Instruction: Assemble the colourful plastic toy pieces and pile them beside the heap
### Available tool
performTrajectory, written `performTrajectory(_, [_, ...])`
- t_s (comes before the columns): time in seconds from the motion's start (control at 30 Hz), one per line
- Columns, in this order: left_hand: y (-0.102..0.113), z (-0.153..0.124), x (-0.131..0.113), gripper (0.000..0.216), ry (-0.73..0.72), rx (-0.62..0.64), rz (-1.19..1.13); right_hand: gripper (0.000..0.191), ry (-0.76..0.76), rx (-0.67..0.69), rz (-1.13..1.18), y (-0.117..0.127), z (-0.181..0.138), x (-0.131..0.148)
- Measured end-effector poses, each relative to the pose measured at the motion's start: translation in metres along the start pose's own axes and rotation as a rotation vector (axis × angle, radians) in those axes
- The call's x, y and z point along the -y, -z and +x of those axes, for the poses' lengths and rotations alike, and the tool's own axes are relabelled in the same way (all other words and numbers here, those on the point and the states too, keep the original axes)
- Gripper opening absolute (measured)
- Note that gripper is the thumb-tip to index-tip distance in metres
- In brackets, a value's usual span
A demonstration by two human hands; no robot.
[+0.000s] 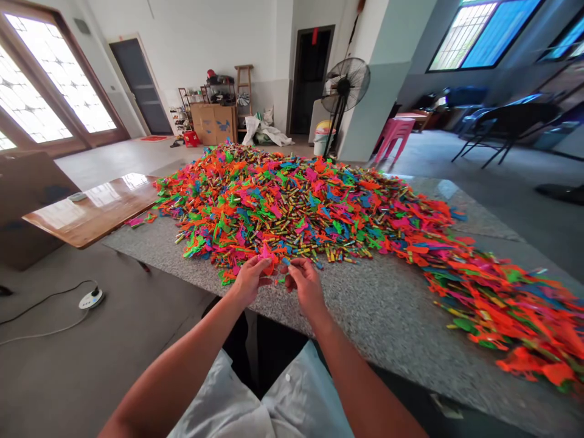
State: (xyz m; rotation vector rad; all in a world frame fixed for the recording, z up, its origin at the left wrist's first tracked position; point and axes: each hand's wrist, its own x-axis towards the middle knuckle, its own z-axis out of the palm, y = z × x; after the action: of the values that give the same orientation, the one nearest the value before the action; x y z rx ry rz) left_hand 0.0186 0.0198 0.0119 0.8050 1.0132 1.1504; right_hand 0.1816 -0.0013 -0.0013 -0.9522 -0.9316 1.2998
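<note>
My left hand (249, 281) is closed on a pink plastic piece (264, 251), with orange plastic beside its fingertips. Just to the right, my right hand (306, 285) pinches a small blue piece (286, 261) between thumb and forefinger. A little green bit shows between the two hands, too small to name. Both hands hover over the near edge of the grey speckled tabletop (365, 304). Directly beyond them spreads a large heap of bright plastic pieces (255, 201), in orange, pink, green and blue, mixed with small yellow-striped tubes (340, 252).
More plastic pieces (515, 304) trail along the table's right side. A wooden board (104, 204) adjoins the left. Behind stand a fan (344, 85), pink stools (395, 137) and a cardboard box (214, 123). A power strip (91, 298) with cables lies on the floor at left.
</note>
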Motion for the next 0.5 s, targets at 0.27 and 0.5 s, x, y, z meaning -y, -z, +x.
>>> performTrajectory(0.27, [-0.010, -0.002, 0.002, 0.042, 0.004, -0.034, -0.075, 0.033, -0.052, 0.030, 0.103, 0.004, -0.002, -0.011])
performTrajectory(0.5, [-0.013, -0.003, 0.005, 0.044, -0.013, -0.051, -0.009, 0.035, -0.016, 0.025, 0.043, 0.009, -0.002, -0.013])
